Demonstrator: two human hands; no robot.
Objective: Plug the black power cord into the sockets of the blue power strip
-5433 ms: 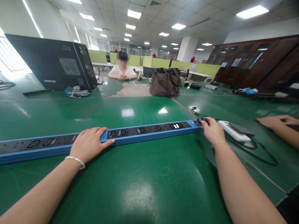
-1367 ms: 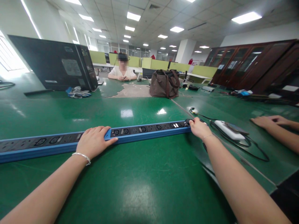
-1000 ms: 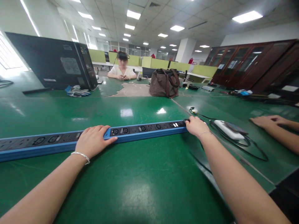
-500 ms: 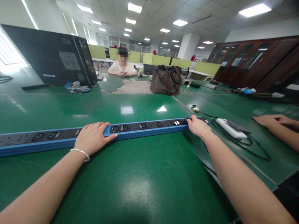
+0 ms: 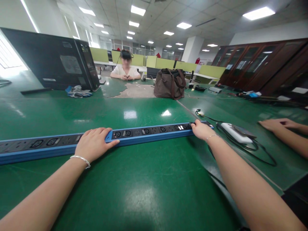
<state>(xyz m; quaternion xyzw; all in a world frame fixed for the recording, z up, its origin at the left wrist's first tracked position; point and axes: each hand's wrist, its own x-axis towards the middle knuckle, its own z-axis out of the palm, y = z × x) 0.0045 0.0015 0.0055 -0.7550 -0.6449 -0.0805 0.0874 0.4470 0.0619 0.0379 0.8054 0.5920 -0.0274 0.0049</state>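
Head | left hand (image 5: 92, 143) spread on power strip (image 5: 149, 138) | right hand (image 5: 202, 130) pinching plug (image 5: 191, 124)

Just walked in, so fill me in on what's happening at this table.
The person's left hand lies across a long blue power strip with black sockets on the green table. Their right hand holds a black plug at the strip; whether it is fully seated is hidden. To the right lies a white plastic box with black cable. Another person sits across.
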